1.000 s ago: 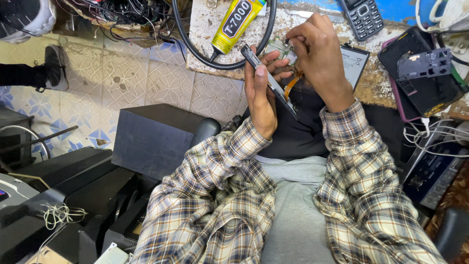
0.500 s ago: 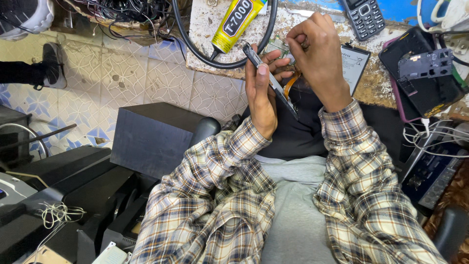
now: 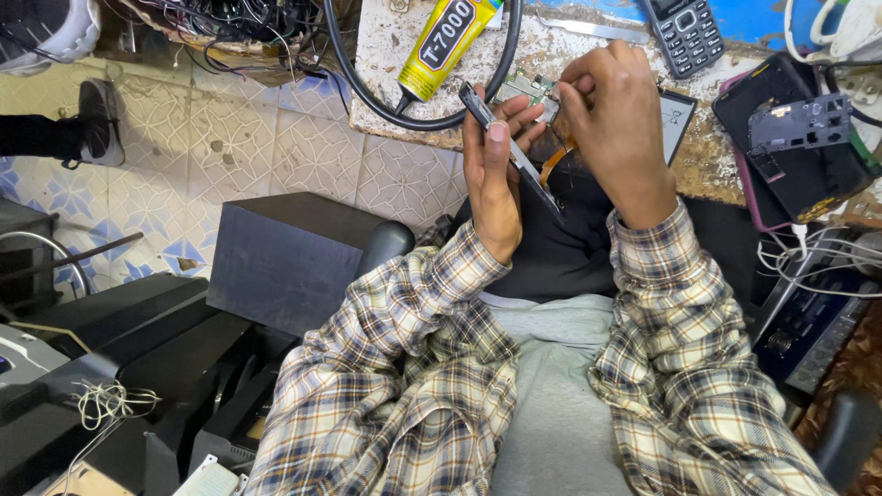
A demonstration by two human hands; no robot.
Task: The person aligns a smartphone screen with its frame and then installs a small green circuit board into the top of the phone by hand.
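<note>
Head view: one person sits at a worn table [image 3: 404,64], both plaid sleeves reaching up toward its near edge.
Phone position: a thin dark phone [image 3: 510,152] is held edge-on just in front of the table's near edge, over the person's lap.
Phone axis: its long axis runs diagonally, the upper end pointing up and left toward the table, the lower end pointing down and right toward the lap.
Phone look: a slim, flat, dark slab seen almost from the side; only a narrow edge shows, with a small green board [image 3: 525,87] and an orange strip visible behind it.
Left hand [image 3: 491,174]: its grip is wrapped around the phone, thumb along the near edge, fingers curled behind.
Right hand [image 3: 616,129]: grip narrow, fingertips pinched together at the top of the phone, beside the green board; what they pinch is too small to tell.
On the table, left of the phone: one yellow glue tube [image 3: 446,41], lying inside one loop of black cable [image 3: 367,92].
On the table, right of the phone: one keypad phone [image 3: 682,32], and one dark opened handset [image 3: 797,142] further right.
Count: two hands, one held phone.
</note>
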